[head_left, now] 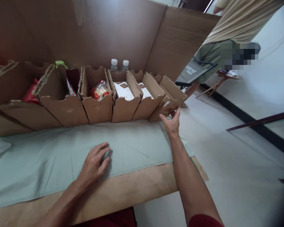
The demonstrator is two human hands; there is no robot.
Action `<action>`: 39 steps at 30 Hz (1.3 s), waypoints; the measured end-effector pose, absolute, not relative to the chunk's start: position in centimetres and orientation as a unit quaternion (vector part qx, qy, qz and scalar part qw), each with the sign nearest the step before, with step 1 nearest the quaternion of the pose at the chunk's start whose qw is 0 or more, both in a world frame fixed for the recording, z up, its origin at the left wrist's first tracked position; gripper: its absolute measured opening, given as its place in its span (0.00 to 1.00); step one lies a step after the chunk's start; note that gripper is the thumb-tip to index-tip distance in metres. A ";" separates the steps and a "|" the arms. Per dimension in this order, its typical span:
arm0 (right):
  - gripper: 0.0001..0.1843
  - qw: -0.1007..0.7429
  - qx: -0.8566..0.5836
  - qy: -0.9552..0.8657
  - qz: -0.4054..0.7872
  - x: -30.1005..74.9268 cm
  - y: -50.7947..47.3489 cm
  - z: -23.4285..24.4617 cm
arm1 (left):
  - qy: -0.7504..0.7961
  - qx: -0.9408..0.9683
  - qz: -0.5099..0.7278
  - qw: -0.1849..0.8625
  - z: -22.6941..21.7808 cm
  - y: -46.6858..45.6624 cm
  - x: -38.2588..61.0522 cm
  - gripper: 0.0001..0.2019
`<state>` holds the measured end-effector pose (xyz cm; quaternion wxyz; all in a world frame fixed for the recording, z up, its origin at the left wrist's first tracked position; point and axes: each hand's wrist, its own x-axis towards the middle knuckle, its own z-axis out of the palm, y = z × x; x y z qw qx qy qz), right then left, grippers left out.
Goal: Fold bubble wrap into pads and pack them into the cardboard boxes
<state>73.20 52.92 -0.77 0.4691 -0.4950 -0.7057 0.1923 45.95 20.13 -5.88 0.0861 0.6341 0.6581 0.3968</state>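
Observation:
My left hand (94, 162) lies flat and open on the pale green cloth (49, 157) that covers the table, fingers spread. My right hand (171, 121) reaches out to the rightmost cardboard bin (168, 101) of a row of cardboard bins; its fingers are apart and touch the bin's front corner. The neighbouring bins hold white boxes (124, 90) and a clear packet of snacks (99, 91).
Two capped water bottles (119, 64) stand behind the bins, against a large cardboard sheet (123, 31). Red packets (30, 93) and a green cap (61, 63) show in the left bins. Another person (227, 31) stands at the right by a folding chair (195, 74). The wooden table edge (132, 186) is near me.

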 end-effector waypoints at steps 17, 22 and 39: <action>0.12 0.193 -0.504 -0.842 0.013 64.0 48.5 10.1 | 0.665 0.635 0.383 0.089 -6.4 20.3 46.2 0.15; 0.10 0.273 -0.472 -0.836 0.058 69.2 43.6 8.8 | 0.662 0.622 0.406 0.097 -6.2 20.5 46.3 0.16; 0.35 0.427 -0.648 -0.586 0.233 88.2 25.6 0.1 | 0.581 0.552 0.505 0.321 0.6 25.7 54.2 0.41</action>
